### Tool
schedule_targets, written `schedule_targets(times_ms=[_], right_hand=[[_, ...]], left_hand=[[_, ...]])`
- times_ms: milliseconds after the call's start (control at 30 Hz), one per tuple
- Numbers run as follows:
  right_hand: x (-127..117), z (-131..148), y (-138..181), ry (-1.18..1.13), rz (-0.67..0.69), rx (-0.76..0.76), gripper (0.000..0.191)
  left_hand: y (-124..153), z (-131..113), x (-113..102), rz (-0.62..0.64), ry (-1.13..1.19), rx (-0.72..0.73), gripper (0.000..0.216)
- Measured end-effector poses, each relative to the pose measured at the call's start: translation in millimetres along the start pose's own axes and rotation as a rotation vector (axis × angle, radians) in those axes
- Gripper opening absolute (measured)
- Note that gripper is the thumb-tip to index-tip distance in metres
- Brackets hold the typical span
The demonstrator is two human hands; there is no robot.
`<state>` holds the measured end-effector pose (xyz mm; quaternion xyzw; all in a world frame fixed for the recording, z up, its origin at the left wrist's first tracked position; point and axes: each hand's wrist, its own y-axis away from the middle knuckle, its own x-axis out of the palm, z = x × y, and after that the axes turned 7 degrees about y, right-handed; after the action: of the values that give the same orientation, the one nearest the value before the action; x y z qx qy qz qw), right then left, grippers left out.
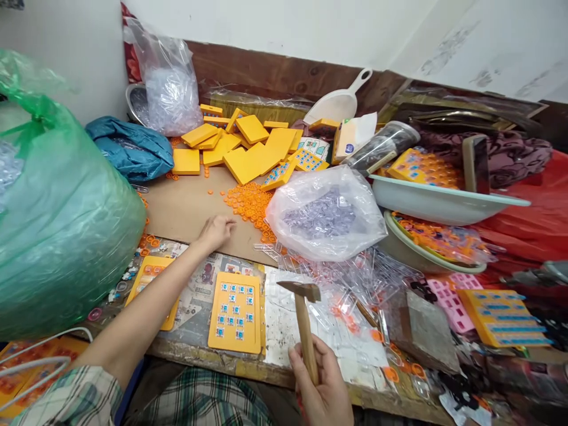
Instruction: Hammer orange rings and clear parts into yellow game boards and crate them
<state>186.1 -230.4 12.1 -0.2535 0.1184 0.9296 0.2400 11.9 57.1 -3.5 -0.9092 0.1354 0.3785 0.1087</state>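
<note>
Leftmost, a bulging green bag [57, 225] crowds the tabletop [284, 337]. Beside it, the left hand [216, 231] reaches out over brown cardboard [186, 204], fingers curled downward, near the heap of orange rings [248, 204]; whether it pinches anything cannot be told. Closer in, a yellow board [235, 312] set with small blue squares lies flat, between the two hands. Just right of it, the right hand [322, 384] is clenched around the wooden handle of a hammer [304, 319], held upright with its metal head raised beside the board's upper right corner. Farther right sit a clear bag [326, 213] of transparent pieces and a white basin [444, 204].
</note>
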Motion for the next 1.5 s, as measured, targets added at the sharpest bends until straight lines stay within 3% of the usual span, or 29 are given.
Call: schedule_targets(times_ms=[333,433,600,733,833,1033,1233,1367,1500], right_hand=[[-8.9,-39.3,14.7,0.377,0.079,-0.231,0.040],[-6.5,-34.3,12.5,0.387,0.028,-0.313,0.042],[-3.4,-16.1,4.0,0.362,0.025,-0.460,0.051],[-0.4,-1.2,-0.7,0.340,0.057,-0.559,0.055],[2.6,6.3,-1.1,0.310,0.031,-0.620,0.055],[5.0,8.5,-4.9,0.404,0.181,-0.571,0.049],[2.9,4.6,-2.8,0.287,0.040,-0.514,0.053],[15.8,-0.7,3.7,0.261,0.031,-0.431,0.064],[33.8,-4.9,3.7,0.368,0.130,-0.501,0.070]], left_hand=[[2.8,-9.1,1.9,0.029,-0.040,0.021,0.025],[34.2,-24.5,-1.6,0.054,0.027,0.083,0.038],[111.8,-55.2,7.3,0.158,0.279,0.261,0.055],[133.0,-60.9,20.6,0.156,0.163,0.258,0.058],[130.4,-55.0,26.4,0.136,0.141,0.264,0.059],[131.6,-46.9,32.1,0.061,0.285,0.247,0.062],[127.4,-46.0,22.8,0.110,0.354,0.176,0.060],[79.0,-40.2,8.7,0.025,0.234,0.123,0.032],[11.1,-34.2,7.8,-0.052,0.078,0.089,0.028]])
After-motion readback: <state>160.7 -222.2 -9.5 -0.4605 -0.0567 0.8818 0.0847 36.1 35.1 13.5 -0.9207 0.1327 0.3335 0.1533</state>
